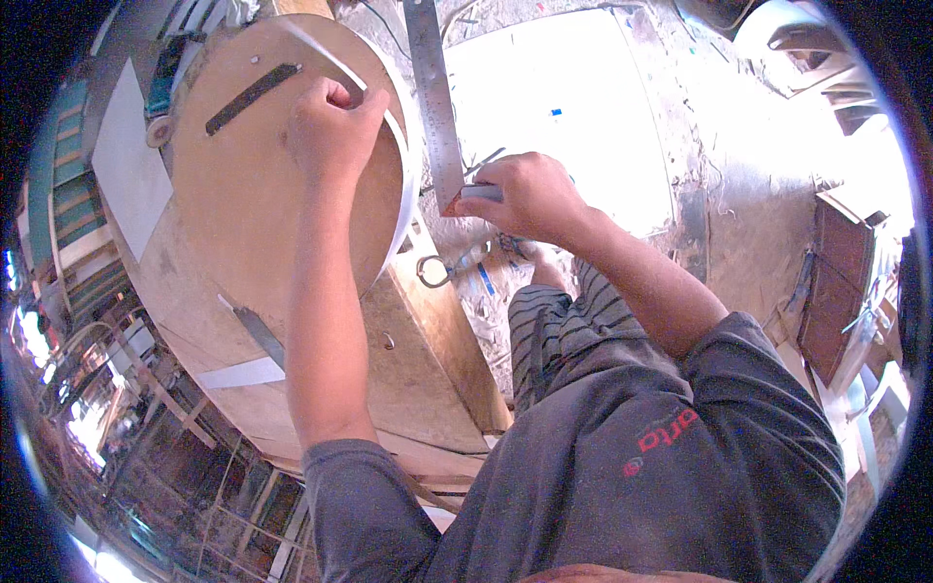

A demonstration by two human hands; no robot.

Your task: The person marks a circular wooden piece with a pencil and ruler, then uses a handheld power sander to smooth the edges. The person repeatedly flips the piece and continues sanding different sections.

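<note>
My left hand (pixel 340 126) is closed, pinching a thin white strip (pixel 326 53) above a round wooden board (pixel 233 194). The strip slants up and left and is blurred along its far part. A white band (pixel 400 209) runs along the board's right edge. My right hand (pixel 530 194) is wrapped round the grey handle of a try square (pixel 435 107), right of the board. Its long steel blade with ruler-like marks points away from me, and the corner by my hand looks rusty. On the board lies a dark narrow bar (pixel 253 98), or possibly a slot.
The round board rests on a wooden workbench (pixel 418 360). On the bench are a grey blade-like tool (pixel 255 328), a white pointed offcut (pixel 243 374) and a white sheet (pixel 131 165). A large white panel (pixel 573 87) lies on the littered floor. A brown box-like piece (pixel 838 287) stands far right.
</note>
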